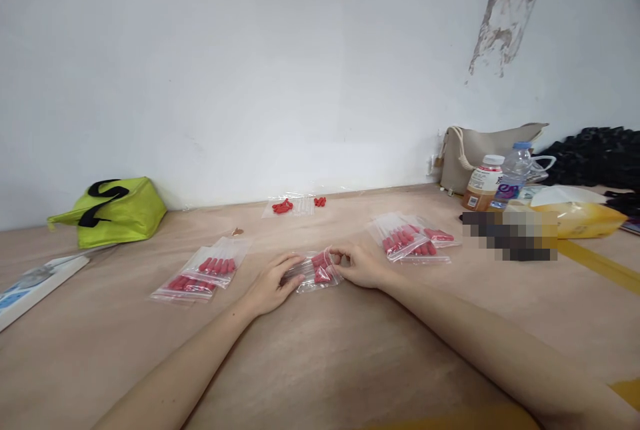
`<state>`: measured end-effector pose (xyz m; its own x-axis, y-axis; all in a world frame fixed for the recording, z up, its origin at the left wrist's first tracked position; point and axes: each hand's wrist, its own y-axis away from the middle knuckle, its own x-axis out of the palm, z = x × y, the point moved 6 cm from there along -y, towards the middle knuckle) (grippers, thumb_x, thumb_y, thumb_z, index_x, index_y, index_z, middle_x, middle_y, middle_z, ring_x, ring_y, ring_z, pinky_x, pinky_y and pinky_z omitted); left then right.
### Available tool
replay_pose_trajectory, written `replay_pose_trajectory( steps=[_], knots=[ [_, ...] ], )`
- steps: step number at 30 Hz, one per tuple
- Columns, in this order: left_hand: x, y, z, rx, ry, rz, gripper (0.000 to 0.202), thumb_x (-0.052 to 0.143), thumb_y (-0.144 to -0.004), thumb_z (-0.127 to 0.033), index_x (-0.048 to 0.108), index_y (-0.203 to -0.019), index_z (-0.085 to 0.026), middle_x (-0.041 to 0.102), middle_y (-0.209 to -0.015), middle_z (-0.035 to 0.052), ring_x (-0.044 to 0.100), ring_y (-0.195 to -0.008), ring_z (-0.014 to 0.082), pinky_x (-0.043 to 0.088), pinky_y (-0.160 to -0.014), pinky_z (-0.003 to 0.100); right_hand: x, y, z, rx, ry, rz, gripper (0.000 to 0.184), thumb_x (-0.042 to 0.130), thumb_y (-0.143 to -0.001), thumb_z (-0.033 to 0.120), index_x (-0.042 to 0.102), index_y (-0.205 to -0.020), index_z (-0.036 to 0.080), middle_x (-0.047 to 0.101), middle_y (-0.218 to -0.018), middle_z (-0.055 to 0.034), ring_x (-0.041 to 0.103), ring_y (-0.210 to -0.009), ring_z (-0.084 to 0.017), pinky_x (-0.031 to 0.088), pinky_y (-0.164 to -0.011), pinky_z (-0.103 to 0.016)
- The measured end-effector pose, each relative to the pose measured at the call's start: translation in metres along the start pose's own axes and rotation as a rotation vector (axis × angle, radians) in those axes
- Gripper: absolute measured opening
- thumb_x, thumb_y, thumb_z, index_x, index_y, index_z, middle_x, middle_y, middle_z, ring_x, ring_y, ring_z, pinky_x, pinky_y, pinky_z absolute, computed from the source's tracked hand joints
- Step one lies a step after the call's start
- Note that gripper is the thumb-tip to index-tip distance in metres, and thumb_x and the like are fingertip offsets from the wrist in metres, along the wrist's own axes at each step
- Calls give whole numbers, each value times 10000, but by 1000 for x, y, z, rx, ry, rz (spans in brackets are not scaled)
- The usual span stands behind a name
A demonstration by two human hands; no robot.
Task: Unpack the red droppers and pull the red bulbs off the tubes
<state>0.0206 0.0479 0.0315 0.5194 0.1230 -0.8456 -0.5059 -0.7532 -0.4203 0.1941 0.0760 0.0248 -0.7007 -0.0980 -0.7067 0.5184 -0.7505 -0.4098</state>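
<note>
While the right hand touches it, a clear bag holds red pieces.

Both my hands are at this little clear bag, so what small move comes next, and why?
I'd probably steady the clear bag with your left hand and nudge the red pieces into line with your right hand: they look bunched at uneven angles, while those in the upper bag on the left lie in a row.
</note>
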Motion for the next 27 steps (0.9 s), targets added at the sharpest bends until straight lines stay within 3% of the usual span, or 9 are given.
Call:
replay_pose_trajectory(
  steps=[4,13,21,27],
  knots=[
    [5,-1,0,-23,50,114,435,477,-828,-384,459,-1231,-222,502,-1255,52,452,-1155,182,363,-972,345,7,-2,-9,13,-54,65,210,568,-751,276,595,-950,217,578,-741,32,496,-631,-90,370,-577,-196],
    [9,0,6,-85,48,137,456,459,-828,-412,452,-1245,-227,480,-1281,57,440,-1171,203,356,-975,377,8,0,-18,65,-60,-3,332,626,-706,342,548,-995,201,587,-942,-18,515,-826,-141,408,-702,-251],
    [9,-2,4,-123,66,161,441,446,-830,-433,478,-1220,-231,511,-1250,33,458,-1148,196,356,-976,345,9,-7,-4,-16,126,99,201,494,-800,241,602,-961,190,583,-932,-47,500,-892,-160,376,-785,-277],
    [9,-2,5,-130,69,147,437,444,-830,-437,482,-1210,-225,518,-1243,31,470,-1135,195,365,-970,341,8,-11,-4,45,87,100,150,486,-765,182,553,-895,152,596,-847,-39,515,-752,-136,392,-663,-236]
  ],
)
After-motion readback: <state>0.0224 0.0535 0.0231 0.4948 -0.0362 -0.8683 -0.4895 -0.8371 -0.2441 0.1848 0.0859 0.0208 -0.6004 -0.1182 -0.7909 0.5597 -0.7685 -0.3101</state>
